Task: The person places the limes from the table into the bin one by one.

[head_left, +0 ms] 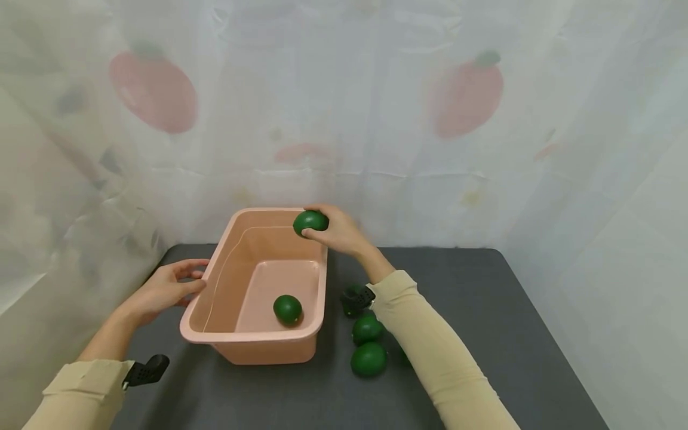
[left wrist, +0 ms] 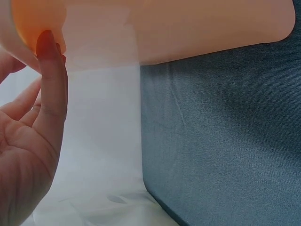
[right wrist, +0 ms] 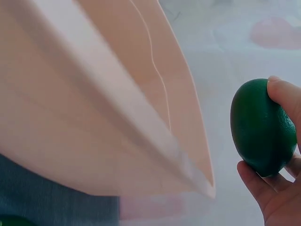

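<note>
My right hand (head_left: 338,233) has a lime (head_left: 310,221) pinched in its grip: thumb and fingertips curled round it, palm facing left. The lime sits over the far right corner of the pink tub (head_left: 215,272), at about rim height, not yet over the middle of the opening. The tub's open floor lies toward me and to the left of the grip. In the right wrist view the lime (right wrist: 261,127) stands with its long axis roughly upright, well apart from the tub wall (right wrist: 99,132).

My left hand (head_left: 163,288) is relaxed, fingers nearly straight, resting against the tub's left wall just under the rim; the left wrist view shows one fingertip (left wrist: 46,43) on the tub (left wrist: 188,28). It holds nothing.

One lime (head_left: 287,309) already lies on the tub floor, near the front right. Two more limes (head_left: 368,359) lie on the desk (head_left: 484,310) just right of the tub, under my right forearm. Right hand is the nearer one to those.
</note>
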